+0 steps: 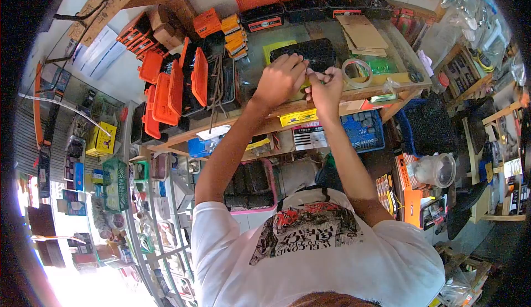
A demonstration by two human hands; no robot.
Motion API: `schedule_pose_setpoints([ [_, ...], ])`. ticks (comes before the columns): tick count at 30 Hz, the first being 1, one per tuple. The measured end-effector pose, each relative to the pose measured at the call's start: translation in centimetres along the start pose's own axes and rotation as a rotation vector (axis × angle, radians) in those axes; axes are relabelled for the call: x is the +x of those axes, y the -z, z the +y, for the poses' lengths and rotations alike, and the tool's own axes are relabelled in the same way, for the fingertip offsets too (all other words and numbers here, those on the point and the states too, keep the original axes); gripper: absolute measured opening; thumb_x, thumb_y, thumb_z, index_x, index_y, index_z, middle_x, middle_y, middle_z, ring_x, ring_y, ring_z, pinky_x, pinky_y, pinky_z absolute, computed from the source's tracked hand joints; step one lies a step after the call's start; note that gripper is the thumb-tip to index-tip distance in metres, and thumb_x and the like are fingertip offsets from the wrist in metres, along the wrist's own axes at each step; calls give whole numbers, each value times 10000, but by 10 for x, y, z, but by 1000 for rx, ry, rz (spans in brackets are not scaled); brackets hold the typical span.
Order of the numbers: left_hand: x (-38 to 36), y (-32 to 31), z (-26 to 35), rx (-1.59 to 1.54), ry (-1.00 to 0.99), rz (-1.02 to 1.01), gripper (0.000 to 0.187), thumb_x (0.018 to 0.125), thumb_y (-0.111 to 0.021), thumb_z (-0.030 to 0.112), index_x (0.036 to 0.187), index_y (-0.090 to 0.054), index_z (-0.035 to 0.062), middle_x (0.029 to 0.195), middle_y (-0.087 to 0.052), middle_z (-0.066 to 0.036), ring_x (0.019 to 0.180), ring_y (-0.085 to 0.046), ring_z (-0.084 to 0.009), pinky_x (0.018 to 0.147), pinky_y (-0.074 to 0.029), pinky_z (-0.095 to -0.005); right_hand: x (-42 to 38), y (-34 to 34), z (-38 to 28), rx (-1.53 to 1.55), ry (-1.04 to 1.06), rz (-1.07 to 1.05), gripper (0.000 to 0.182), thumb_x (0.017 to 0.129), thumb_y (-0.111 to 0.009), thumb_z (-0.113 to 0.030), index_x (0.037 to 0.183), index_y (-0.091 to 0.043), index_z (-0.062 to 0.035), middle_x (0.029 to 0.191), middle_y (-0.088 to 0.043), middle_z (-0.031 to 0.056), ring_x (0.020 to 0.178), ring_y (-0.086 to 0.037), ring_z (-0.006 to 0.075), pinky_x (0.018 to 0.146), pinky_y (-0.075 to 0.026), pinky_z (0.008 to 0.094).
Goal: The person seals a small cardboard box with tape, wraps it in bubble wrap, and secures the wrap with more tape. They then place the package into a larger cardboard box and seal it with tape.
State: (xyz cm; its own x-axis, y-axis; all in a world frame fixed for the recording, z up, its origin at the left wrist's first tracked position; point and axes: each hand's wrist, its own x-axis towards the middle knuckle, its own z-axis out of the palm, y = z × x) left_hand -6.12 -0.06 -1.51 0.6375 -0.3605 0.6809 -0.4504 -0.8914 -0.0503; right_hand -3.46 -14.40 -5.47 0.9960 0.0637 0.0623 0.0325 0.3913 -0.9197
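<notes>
My left hand (281, 81) is at the front of the glass-topped counter (257, 77), its fingers curled and closed. Close beside it, my right hand (326, 90) is closed in a pinch, thumb toward the left hand. Between the two hands a small yellowish bit (306, 80) shows; its kind is too small to make out. Just behind the fingers lies a black, dark-surfaced case or tray (315, 51), partly covered by my left hand. A yellow-green sheet or packet (272, 48) sticks out at its left. Right of my right hand stands a tape roll (369, 72).
Open orange-lidded boxes (176, 94) crowd the counter's left end, beside metal rods (217, 80). More orange-lidded cases (265, 14) line the back. Cardboard pieces (362, 35) lie at the right. Below are a blue basket (362, 132) and a yellow box (298, 117).
</notes>
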Motion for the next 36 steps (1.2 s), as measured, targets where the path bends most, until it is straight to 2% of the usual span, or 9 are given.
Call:
schedule_pose_setpoints([
  [7, 5, 1, -1, -72, 34, 26, 228, 867, -687, 118, 1079, -705, 38, 1066, -705, -139, 979, -686, -322, 840, -585, -411, 19, -1, -1, -262, 101, -45, 385, 897, -696, -14, 1064, -350, -49, 811, -629, 98, 508, -580, 120, 370, -416, 268],
  [13, 7, 0, -3, -122, 66, 40, 236, 873, -691, 138, 1091, -707, 49, 1024, -699, -136, 931, -686, -329, 808, -580, -429, 30, 1, 6, -394, 141, -60, 367, 892, -693, 0, 1064, -370, -26, 764, -619, 89, 537, -610, 153, 409, -470, 291],
  [16, 11, 3, -2, -133, 102, 18, 246, 872, -699, 148, 1098, -709, 51, 977, -682, -133, 900, -676, -325, 776, -571, -441, 25, 0, -1, -456, 117, -68, 353, 872, -709, -21, 1061, -411, -5, 694, -587, 124, 565, -661, 239, 435, -505, 354],
  [22, 11, -2, 6, -85, 68, 86, 248, 834, -704, 135, 1051, -700, 15, 921, -616, -116, 876, -622, -310, 762, -539, -408, 22, 1, -3, -506, 152, -67, 297, 874, -693, -14, 1020, -435, 0, 741, -596, 152, 567, -669, 248, 437, -526, 363],
  [28, 11, -19, 5, 76, 55, 149, 262, 819, -747, 192, 1050, -708, 74, 891, -594, -92, 837, -600, -294, 728, -519, -419, 14, 9, 6, -320, 259, -112, 259, 903, -664, -14, 931, -409, -43, 760, -551, 92, 528, -585, 175, 444, -514, 329],
  [31, 11, -17, 5, 84, 76, 105, 280, 812, -752, 208, 1057, -690, 86, 945, -584, -91, 904, -587, -306, 787, -492, -438, -28, 24, 9, -55, 102, -229, 243, 933, -649, -39, 897, -411, -70, 768, -479, 42, 542, -515, 114, 445, -450, 274],
  [33, 17, -8, 6, 99, 113, 3, 312, 806, -756, 214, 1078, -674, 86, 986, -578, -99, 938, -582, -313, 803, -486, -446, -46, 56, 49, -487, 358, -292, 227, 945, -663, -69, 899, -441, -79, 734, -510, 29, 519, -521, 104, 450, -430, 248],
  [35, 24, 1, 6, 101, 153, -116, 423, 804, -774, 274, 1158, -620, 103, 1043, -565, -126, 1000, -573, -331, 869, -479, -471, -85, 70, 44, -207, -46, -442, 209, 963, -665, -129, 921, -472, -64, 764, -581, 41, 524, -555, 99, 447, -432, 249],
  [36, 31, 5, 5, 112, 177, -109, 464, 777, -794, 281, 1165, -613, 102, 1050, -571, -129, 1021, -571, -334, 883, -477, -470, -98, 79, 40, -331, -137, -518, 207, 975, -659, -163, 951, -482, -57, 810, -610, 51, 547, -586, 103, 449, -442, 249],
])
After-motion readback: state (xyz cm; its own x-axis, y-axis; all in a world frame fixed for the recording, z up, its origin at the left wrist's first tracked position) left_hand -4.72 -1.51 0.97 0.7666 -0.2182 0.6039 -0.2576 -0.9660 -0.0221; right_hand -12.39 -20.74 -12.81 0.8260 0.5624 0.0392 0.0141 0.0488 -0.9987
